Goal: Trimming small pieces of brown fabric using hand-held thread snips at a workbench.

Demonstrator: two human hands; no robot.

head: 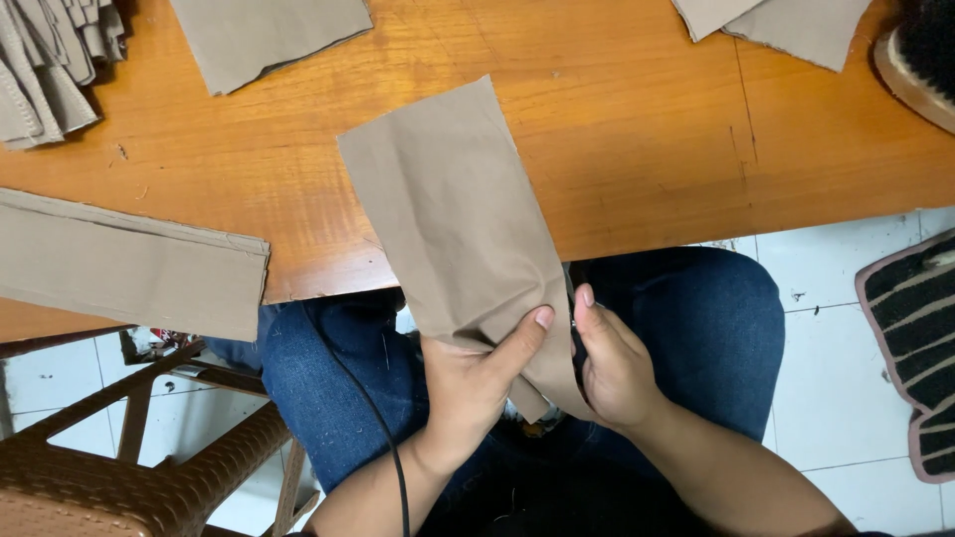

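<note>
Orange-brown wooden table (pixel 617 119); long folded tan fabric strip (pixel 129 264); flat tan fabric pieces (pixel 269 35); brown woven plastic chair (pixel 149 477); black striped floor mat (pixel 920 348); white floor tiles (pixel 836 328).

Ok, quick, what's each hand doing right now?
Left hand: closed, pinching the lower end of the tan cloth piece.
Right hand: closed on the same cloth's right edge.

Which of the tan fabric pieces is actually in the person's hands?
The middle piece, gripped at its lower end by the left hand and right hand. The other pieces lie untouched on the table.
</note>
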